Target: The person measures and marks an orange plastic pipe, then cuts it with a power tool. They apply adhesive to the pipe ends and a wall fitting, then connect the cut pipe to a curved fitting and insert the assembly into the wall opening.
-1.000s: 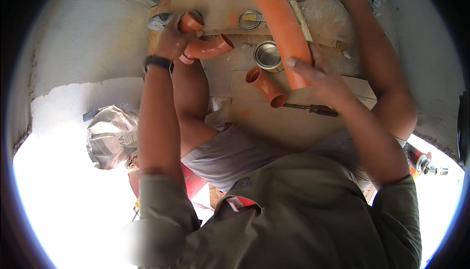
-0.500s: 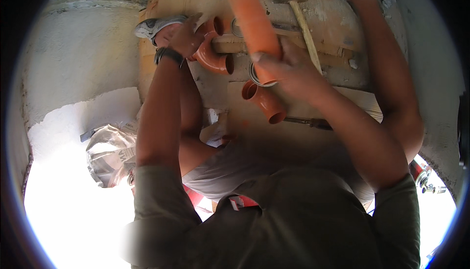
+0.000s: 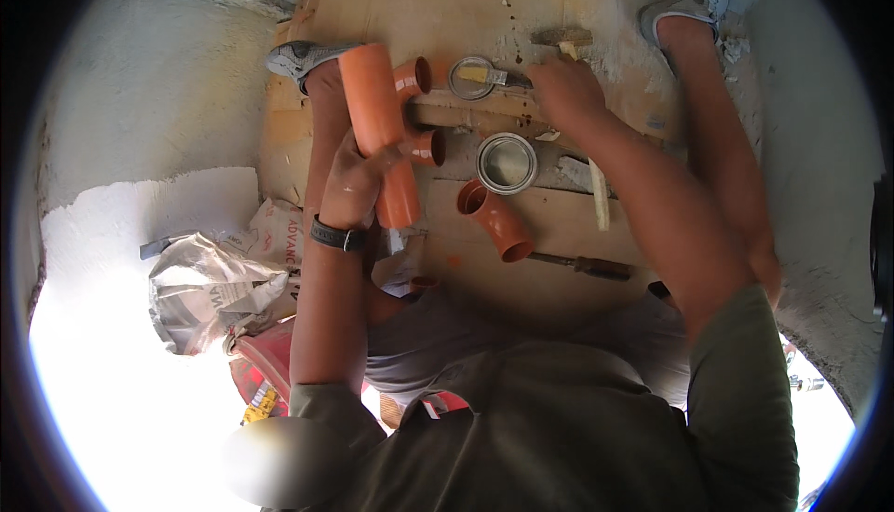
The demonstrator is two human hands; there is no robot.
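Observation:
A straight orange pipe (image 3: 370, 102) is in my left hand (image 3: 356, 177), closed around its lower half and holding it tilted over my left leg. My right hand (image 3: 566, 93) is closed on the handle of a flat paintbrush (image 3: 498, 77). The brush's pale bristles lie over a round can lid (image 3: 461, 90). Partly under my right hand is a hammer (image 3: 601, 200), its head beyond my fingers. Between my hands stands an open metal can (image 3: 507, 163). A curved orange pipe fitting (image 3: 426, 147) shows behind the held pipe, partly hidden.
A short orange elbow (image 3: 498, 223) lies on the cardboard (image 3: 372, 0), with a dark-handled screwdriver (image 3: 596, 267) beside it. At the left are a crumpled bag (image 3: 209, 279) and a red container (image 3: 270, 354). Pale walls (image 3: 140, 93) close in on both sides.
The orange pipe has passed from my right hand to my left. My right hand has moved up and taken hold of the paintbrush, and the can is now in plain sight.

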